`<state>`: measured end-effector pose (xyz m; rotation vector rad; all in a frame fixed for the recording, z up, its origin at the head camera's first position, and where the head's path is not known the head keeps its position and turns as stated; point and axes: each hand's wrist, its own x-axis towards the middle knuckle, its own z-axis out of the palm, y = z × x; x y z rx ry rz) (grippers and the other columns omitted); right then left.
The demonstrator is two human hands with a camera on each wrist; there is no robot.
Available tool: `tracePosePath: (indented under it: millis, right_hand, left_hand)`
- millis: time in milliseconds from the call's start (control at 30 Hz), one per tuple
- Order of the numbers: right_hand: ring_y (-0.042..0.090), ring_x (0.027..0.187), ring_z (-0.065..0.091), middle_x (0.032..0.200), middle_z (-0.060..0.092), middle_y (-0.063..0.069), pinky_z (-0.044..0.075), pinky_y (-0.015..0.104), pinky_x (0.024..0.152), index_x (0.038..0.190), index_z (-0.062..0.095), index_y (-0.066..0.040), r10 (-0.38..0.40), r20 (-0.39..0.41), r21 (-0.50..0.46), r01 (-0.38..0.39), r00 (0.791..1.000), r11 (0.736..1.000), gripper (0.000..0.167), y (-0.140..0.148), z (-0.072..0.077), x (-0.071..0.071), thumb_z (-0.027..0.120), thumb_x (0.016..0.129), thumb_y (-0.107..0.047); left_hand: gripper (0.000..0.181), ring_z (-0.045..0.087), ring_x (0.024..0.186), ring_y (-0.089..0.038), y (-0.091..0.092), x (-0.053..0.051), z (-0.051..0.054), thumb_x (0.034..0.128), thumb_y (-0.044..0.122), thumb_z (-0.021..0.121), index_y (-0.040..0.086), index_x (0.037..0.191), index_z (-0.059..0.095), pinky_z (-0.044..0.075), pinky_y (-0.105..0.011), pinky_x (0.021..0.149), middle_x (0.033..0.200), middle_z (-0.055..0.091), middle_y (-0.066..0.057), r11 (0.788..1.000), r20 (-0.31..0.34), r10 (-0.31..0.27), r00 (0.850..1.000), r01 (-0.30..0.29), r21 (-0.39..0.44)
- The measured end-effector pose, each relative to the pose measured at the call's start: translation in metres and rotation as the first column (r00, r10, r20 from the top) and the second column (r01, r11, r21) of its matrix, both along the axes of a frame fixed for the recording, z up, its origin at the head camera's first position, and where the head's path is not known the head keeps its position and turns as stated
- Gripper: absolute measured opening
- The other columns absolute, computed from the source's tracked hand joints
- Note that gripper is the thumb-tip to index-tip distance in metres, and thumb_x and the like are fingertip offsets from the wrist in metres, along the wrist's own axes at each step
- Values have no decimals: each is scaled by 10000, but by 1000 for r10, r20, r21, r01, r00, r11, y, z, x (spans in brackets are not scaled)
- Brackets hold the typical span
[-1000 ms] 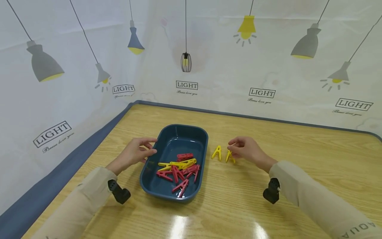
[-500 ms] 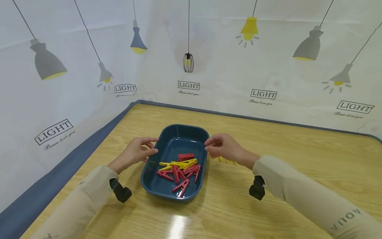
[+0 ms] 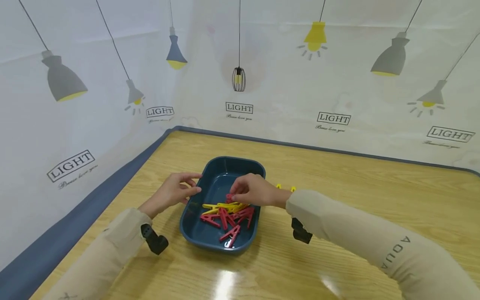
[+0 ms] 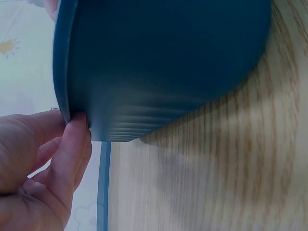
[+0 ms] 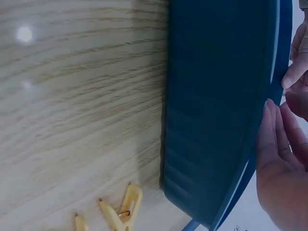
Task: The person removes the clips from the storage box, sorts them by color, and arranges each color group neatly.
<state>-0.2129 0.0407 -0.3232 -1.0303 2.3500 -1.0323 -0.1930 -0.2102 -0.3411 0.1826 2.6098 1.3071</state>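
My left hand [image 3: 170,194] grips the left rim of a dark blue tray [image 3: 195,230], with thumb and fingers on the edge in the left wrist view [image 4: 50,166]. Inside the tray, my right hand [image 3: 255,191] pinches a red clip [image 3: 228,198] between thumb and index finger; the hand covers part of that clip. Nearer the front of the tray, red clips [image 3: 230,234] and yellow clips [image 3: 210,206] lie in a loose pile. In the right wrist view the tray wall [image 5: 216,96] hides the right fingertips' contact.
Two yellow clips [image 3: 278,186] rest on the wooden table [image 3: 337,258] to the right of the tray, mostly behind the right forearm; one shows its open legs in the right wrist view [image 5: 122,216]. A lamp-patterned curtain [image 3: 277,62] stands behind the table.
My right hand has moved left from the yellow clips on the table, over the tray's right rim, to the red clip inside. The left hand has stayed on the rim.
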Motion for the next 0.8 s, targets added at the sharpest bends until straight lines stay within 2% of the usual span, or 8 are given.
tracePosePath:
  millis: [167,433,800]
  right_hand:
    - [86,768,590,870,647,29,478,210,704,941,629,-14,41,26,38,-42,999,998,131,-8,-1,-4,609,835,-90]
    - [114,821,587,906,637,31,471,227,750,999,622,-10,43,79,135,-53,996,989,198,-18,-8,-12,632,818,-90]
    - [126,863,583,960,628,52,462,217,759,1006,632,-25,72,55,178,-81,996,981,217,-30,-15,-17,654,793,-59]
  left_hand:
    - [445,595,695,-169,0,0,1,853,137,594,29,1267,472,510,-314,558,906,537,-124,1000,-3,-8,1000,8,20]
    - [441,597,703,-171,1,-1,0,850,137,598,41,1264,478,511,-306,555,910,537,-121,1000,6,-5,1000,5,21]
    - [442,600,707,-174,0,0,1,853,136,595,41,1267,475,512,-319,560,915,540,-122,1000,16,-3,1000,2,26]
